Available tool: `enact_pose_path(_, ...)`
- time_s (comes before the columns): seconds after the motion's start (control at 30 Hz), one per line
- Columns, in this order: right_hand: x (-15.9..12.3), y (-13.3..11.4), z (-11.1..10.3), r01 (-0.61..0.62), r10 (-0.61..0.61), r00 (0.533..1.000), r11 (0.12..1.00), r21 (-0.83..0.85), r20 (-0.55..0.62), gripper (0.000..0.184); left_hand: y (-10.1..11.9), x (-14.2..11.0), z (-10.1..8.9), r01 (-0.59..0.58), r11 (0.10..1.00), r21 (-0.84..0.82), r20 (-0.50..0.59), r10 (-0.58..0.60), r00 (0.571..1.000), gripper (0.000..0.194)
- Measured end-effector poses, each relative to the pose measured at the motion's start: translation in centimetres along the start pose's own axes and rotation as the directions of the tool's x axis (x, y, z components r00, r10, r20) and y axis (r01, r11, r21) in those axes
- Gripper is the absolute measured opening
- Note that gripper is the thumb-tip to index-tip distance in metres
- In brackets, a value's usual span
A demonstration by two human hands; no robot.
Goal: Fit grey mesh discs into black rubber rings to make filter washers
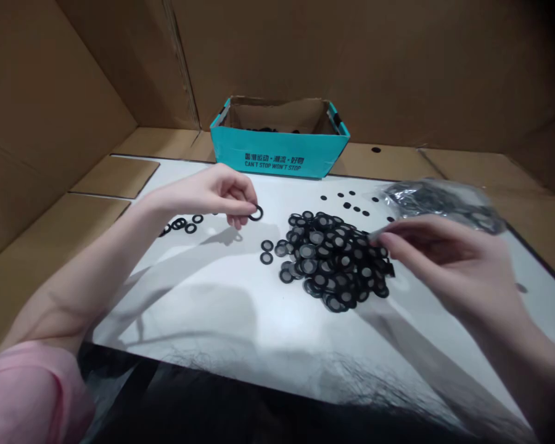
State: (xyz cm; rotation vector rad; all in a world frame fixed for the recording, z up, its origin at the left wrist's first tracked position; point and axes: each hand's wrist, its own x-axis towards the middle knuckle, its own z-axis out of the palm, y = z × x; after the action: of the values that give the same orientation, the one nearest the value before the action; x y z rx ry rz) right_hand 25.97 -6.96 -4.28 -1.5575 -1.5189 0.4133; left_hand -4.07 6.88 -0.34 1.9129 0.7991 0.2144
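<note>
Between thumb and fingers, my left hand [224, 197] pinches a black ring [256, 213] above the white table. My right hand [448, 259] has its thumb and fingers together at the right edge of a heap of black rings [324, 265]. A small greyish tip shows at those fingertips; what it is I cannot make out. Many rings in the heap have pale grey centres. A pair of rings [267, 251] lies just left of the heap. Farther left, partly behind my left forearm, are several loose rings [185, 224].
A turquoise box [277, 151] with dark pieces inside stands at the back. Small black discs [346, 205] are scattered behind the heap. At the right lies a clear plastic bag [439, 197] of dark pieces. Cardboard walls [351, 68] enclose the white table [222, 308].
</note>
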Motion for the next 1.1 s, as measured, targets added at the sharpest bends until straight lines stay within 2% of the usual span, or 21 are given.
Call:
enact_pose_path(0.03,-0.1,-1.1,0.8,0.047,-0.049,0.996,0.998,0.030,0.075,0.004,0.3,0.1,0.9,-0.011,0.998,-0.068,0.028,0.013,1.000,0.016)
enact_pose_path(0.1,-0.1,-3.0,2.4,0.109,-0.123,0.981,0.989,0.100,0.148,0.008,0.6,0.3,2.4,-0.021,0.980,-0.198,0.082,0.038,0.996,0.014)
enact_pose_path(0.2,0.1,-4.9,4.2,0.093,-0.133,0.960,0.981,0.171,0.245,0.014,0.9,0.3,3.9,-0.002,0.938,-0.347,0.121,0.047,0.991,0.012)
enact_pose_path(0.33,0.5,-5.5,5.3,0.077,-0.135,0.955,0.972,0.221,0.262,0.019,1.3,0.1,4.8,-0.008,0.884,-0.468,0.100,0.062,0.993,0.018)
enact_pose_path(0.5,0.7,-5.4,5.3,0.123,-0.166,0.967,0.968,0.218,0.194,0.023,1.8,-0.1,5.1,-0.028,0.870,-0.492,0.058,0.065,0.996,0.036)
enact_pose_path(0.67,0.9,-5.4,5.5,0.173,-0.215,0.959,0.959,0.223,0.182,0.025,1.9,-0.3,5.4,-0.035,0.857,-0.514,0.076,0.086,0.993,0.037)
enact_pose_path(0.77,1.2,-5.4,5.7,0.212,-0.259,0.935,0.956,0.204,0.243,0.021,1.7,-0.3,5.4,-0.036,0.848,-0.528,0.082,0.093,0.992,0.036)
enact_pose_path(0.9,1.4,-5.2,5.9,0.274,-0.329,0.875,0.941,0.196,0.355,0.024,1.6,-0.1,5.4,-0.040,0.845,-0.533,0.084,0.100,0.991,0.033)
enact_pose_path(1.1,1.5,-4.5,6.2,0.256,-0.346,0.854,0.929,0.266,0.389,0.032,1.7,-0.2,5.8,-0.054,0.855,-0.515,0.072,0.106,0.992,0.012)
